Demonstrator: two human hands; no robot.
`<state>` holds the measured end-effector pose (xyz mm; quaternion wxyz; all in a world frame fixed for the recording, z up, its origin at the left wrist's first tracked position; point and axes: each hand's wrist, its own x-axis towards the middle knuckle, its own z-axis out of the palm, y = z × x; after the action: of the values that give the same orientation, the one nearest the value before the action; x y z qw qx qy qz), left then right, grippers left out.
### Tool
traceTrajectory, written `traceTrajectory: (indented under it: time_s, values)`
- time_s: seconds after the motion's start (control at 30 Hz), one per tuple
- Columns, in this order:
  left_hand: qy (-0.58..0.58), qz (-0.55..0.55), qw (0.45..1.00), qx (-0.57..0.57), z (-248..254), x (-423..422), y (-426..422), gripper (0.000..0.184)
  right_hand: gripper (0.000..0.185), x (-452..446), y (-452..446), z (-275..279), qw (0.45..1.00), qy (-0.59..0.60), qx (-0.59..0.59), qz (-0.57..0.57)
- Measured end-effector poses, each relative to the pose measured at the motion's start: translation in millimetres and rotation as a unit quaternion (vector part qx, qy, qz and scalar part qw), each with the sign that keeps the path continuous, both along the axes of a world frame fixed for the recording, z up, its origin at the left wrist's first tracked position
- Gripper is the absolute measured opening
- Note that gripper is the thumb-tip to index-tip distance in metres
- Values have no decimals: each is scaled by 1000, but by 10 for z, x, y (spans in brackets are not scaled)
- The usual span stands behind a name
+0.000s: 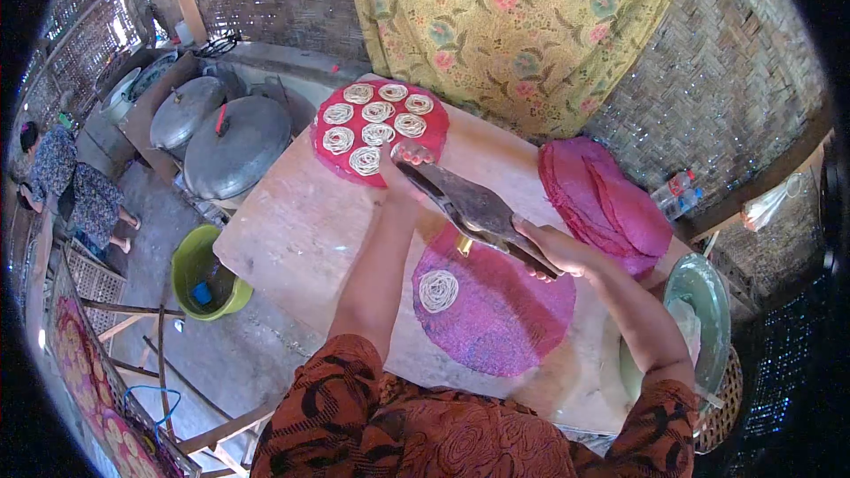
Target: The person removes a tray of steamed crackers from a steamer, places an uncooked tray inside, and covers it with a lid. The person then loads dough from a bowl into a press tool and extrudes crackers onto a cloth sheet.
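Head view: L hand & R hand both closed round opp. ends of press, above pink mat w/ one coil at 9 o'clock. Step: prob. piping coils; next move calls for steady squeeze, nozzle approx. 12 o'clock.

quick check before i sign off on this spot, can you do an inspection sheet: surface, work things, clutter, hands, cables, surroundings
Surface: pale table, bare in parts, shadowed near the hands.
Work things: dark tool held above the table; far mat bears many pale coils; near mat bears one.
Clutter: pink pile, bowl and bottles at right; green tub on the floor.
Hands: left hand and right hand grip opposite ends of the tool.
Cables: no power cable made out; blue cord at lower left.
Surroundings: woven walls, floral curtain, lidded pots, another person at left.
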<state>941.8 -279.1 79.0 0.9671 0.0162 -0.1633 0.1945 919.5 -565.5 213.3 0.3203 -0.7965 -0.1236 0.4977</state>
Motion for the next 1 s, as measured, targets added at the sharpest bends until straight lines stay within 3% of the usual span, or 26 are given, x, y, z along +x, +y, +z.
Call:
traceTrajectory:
  time_s: [0.13, 0.23, 0.3, 0.4, 0.57, 0.67, 0.83, 1.0]
  values:
    - [23, -20, 1000, 7, 258, -96, 45, 44, 68, -77, -13, 123, 998, 3, 55, -1]
    - [52, -18, 998, 5, 231, -123, -100, 44, 66, -41, -167, 171, 995, 72, 72, 3]
    - [65, -20, 997, -28, 196, -67, -191, 45, 69, -7, -208, 228, 999, 5, 5, -37]
    - [47, -9, 999, -22, 250, 36, -153, 46, 70, 43, -136, 227, 997, -77, 2, -20]
    - [33, -25, 999, 12, 298, -34, 77, 46, 68, -70, -9, 186, 998, -52, 33, -10]
    - [49, -34, 998, -2, 220, -166, -33, 47, 67, -62, -114, 115, 999, -10, 36, -15]
    - [6, -42, 998, -37, -149, 28, -180, 47, 69, 89, -207, 0, 997, -79, 6, 4]
    - [51, -2, 999, -2, -224, 20, 50, 47, 66, 104, 26, -349, 996, -83, -15, -7]
